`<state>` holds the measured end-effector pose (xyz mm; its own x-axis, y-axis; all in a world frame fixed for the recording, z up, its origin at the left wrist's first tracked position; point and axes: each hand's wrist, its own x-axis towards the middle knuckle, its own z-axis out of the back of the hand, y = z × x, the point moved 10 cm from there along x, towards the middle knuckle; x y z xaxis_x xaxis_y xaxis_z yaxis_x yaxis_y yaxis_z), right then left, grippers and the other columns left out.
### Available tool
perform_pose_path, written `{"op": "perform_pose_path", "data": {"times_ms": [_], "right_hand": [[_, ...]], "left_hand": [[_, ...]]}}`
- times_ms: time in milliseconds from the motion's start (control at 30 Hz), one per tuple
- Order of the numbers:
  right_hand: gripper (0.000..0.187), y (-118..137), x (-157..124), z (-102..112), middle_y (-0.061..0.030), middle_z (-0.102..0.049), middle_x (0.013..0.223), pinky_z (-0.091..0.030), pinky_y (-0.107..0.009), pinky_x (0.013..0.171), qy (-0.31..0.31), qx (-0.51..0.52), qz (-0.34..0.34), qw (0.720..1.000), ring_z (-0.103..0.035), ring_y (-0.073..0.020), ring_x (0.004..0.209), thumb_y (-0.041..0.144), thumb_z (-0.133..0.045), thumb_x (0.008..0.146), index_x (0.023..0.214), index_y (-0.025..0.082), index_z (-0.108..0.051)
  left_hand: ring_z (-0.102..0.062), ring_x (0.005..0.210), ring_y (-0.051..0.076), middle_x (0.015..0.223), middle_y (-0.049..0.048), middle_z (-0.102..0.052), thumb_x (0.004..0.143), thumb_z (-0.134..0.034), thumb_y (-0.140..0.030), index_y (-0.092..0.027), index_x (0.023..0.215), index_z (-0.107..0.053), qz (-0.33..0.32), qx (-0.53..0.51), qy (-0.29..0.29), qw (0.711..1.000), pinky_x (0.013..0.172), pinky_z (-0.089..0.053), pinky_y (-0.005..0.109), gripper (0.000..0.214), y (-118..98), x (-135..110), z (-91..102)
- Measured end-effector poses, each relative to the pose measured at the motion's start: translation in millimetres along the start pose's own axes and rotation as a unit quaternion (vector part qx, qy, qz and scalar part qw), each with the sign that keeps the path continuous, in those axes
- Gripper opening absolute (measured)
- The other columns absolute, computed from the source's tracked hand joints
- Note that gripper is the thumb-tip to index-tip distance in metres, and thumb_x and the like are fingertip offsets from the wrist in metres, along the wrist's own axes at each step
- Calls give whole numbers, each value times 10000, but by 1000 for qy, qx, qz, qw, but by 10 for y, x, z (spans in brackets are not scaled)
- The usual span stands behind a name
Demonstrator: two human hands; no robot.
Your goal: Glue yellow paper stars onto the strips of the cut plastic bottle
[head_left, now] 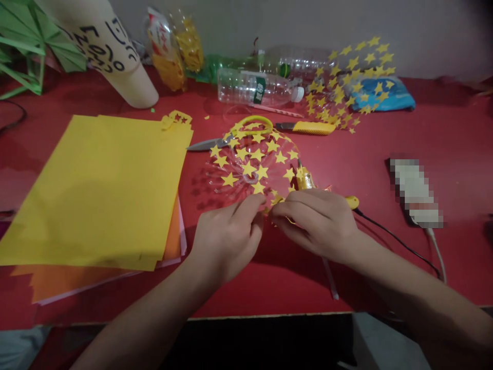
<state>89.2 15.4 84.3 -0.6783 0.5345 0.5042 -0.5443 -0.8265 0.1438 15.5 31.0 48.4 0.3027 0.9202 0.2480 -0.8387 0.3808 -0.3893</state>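
Clear plastic strips spread out from a cut bottle piece [250,177], dotted with several yellow paper stars [249,168]. At its near edge my left hand [231,231] has thumb and fingers pinched together; what lies between them is hidden. Close beside it, my right hand [316,221] also has its fingers closed at the same edge, and its fingertips cover whatever they hold. Yellow-handled scissors [252,123] lie at the far side, partly behind the stars. Just past my right hand is a yellow glue gun [305,179] with a black cord.
Left lies a stack of yellow paper [103,190] over orange sheets. A yellow cutter [306,127], plastic bottle [258,87], second star cluster [339,92], blue packet [385,93] and white tumbler [115,51] stand or lie behind. A blurred-out phone [416,192] is at right.
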Motion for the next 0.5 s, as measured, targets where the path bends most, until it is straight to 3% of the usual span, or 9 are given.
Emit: {"op": "perform_pose_path", "data": {"times_ms": [233, 500], "right_hand": [[68, -61, 1, 17, 7, -610, 624, -399, -242, 507, -17, 28, -17, 999, -509, -106, 541, 117, -534, 853, 831, 176, -560], [74, -117, -5, -44, 3, -627, 641, -409, -233, 522, -7, 30, -36, 999, -529, -99, 554, 105, -550, 842, 833, 178, -554]], "left_hand": [[-414, 397, 67, 496, -65, -528, 790, -450, -142, -190, 951, -621, 4, -64, -9, 998, 453, -311, 198, 240, 7, -13, 2], [-430, 420, 76, 528, -60, -543, 766, -419, -95, -182, 962, -602, -16, -59, -19, 998, 443, -280, 211, 282, -43, -25, 38]]}}
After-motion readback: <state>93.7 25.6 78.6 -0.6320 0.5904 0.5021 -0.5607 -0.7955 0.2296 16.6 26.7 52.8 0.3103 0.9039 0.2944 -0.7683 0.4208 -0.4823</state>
